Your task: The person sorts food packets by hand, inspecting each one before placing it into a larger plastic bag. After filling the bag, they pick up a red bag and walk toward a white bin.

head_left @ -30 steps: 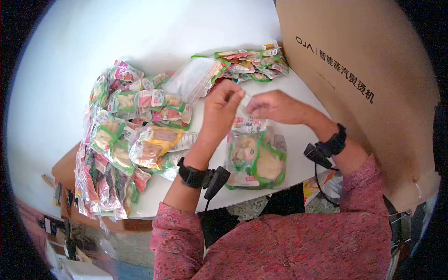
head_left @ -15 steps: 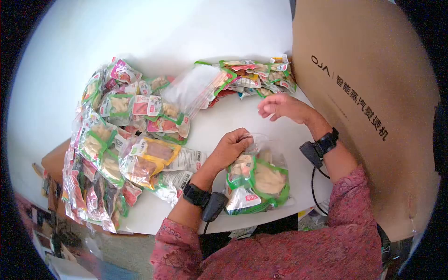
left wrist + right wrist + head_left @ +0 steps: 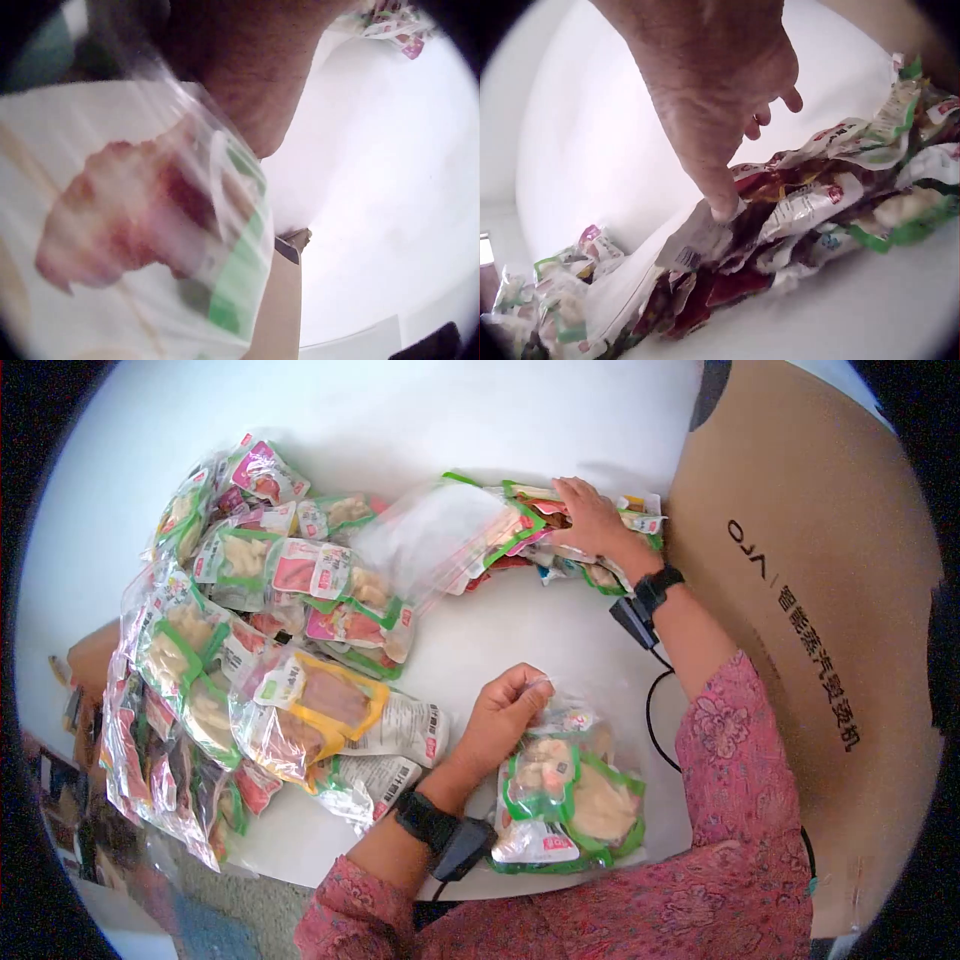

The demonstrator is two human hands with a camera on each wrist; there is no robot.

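Note:
In the head view my left hand (image 3: 505, 710) pinches the top edge of a clear plastic bag (image 3: 575, 715). Inside the bag lie food packets with green borders (image 3: 605, 800), pale food showing through their windows. The left wrist view has a packet with a picture of reddish-brown food (image 3: 135, 217) close up behind clear film. My right hand (image 3: 597, 525) is over the row of stacked food packets (image 3: 810, 210) at the back. Its thumb touches a white packet (image 3: 697, 240) there, while the other fingers reach over the far side.
A large heap of bagged packets (image 3: 290, 570) covers the left of the white table (image 3: 460, 635). Flat clear bags (image 3: 425, 545) lie between heap and row. A tall cardboard box (image 3: 790, 620) borders the right side. A black cable (image 3: 652, 710) hangs from the right wrist camera.
My right hand has let go of the bag's top and moved away to the back row of packets. The left hand has kept hold of the bag and come down nearer the body.

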